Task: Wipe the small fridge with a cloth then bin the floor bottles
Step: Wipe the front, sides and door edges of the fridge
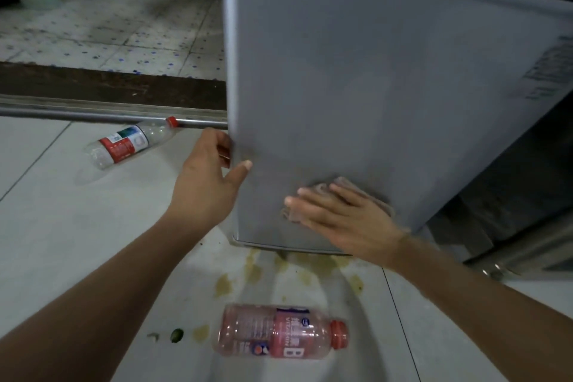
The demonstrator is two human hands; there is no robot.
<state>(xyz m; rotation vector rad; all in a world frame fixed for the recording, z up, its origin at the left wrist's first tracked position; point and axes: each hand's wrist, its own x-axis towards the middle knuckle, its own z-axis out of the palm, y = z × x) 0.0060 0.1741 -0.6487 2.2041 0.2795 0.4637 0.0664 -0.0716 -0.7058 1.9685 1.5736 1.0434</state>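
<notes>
The small grey fridge [356,71] fills the upper right of the head view. My left hand [207,177] grips its lower left corner edge, fingers curled round the edge, thumb on the grey face. My right hand [344,214] presses a brownish cloth [369,195] flat against the fridge's lower face with straight fingers. A clear bottle with a red cap and red-green label [127,143] lies on the floor left of the fridge. A pink bottle with a red cap [279,332] lies on the floor below the fridge, between my arms.
Yellowish stains [254,270] and a small green scrap [177,335] mark the pale floor tiles under the fridge. A metal door track [93,115] and dark threshold cross the floor at left. A dark cabinet or appliance [511,195] stands right of the fridge.
</notes>
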